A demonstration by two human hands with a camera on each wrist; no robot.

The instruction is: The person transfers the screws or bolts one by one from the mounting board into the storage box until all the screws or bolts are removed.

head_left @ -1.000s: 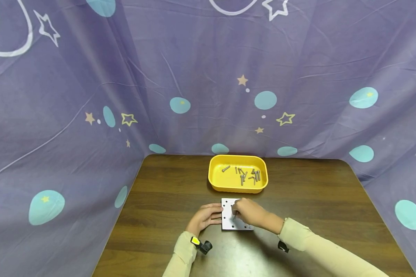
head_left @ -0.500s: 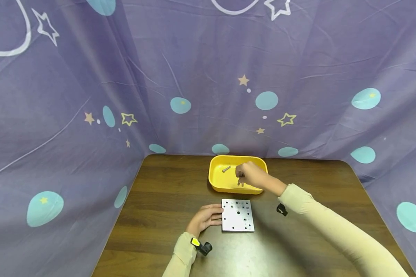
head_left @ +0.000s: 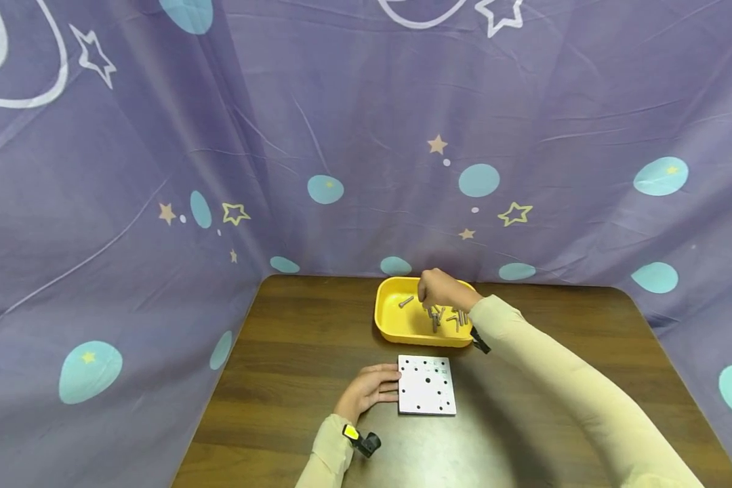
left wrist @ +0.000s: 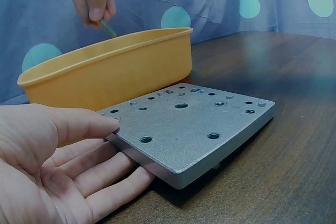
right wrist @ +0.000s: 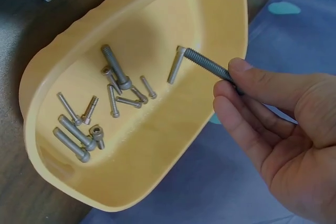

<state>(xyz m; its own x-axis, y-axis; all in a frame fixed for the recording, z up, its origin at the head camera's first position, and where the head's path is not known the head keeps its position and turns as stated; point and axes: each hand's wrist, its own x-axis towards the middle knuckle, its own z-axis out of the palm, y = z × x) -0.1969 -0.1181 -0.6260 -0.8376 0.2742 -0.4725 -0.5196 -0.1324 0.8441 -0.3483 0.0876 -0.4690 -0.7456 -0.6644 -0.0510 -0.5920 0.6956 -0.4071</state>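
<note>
My left hand grips the left edge of a flat square metal plate with several holes. In the left wrist view, the thumb touches the plate's upper edge while the other fingers reach below it. Over a yellow tray, my right hand pinches a threaded screw between thumb and fingers. Its shaft points away from the hand; the fingers cover its other end. Several socket head screws of different sizes, such as a thick screw, lie on the tray floor.
The plate and tray stand on a brown wooden table, the tray just behind the plate. A purple patterned cloth hangs behind and beside the table. Small raised tabs stick up from the plate.
My right hand has moved from above the plate to the tray, then up and slightly back, with a screw now visible in its fingers. My left hand has stayed at the plate's edge.
</note>
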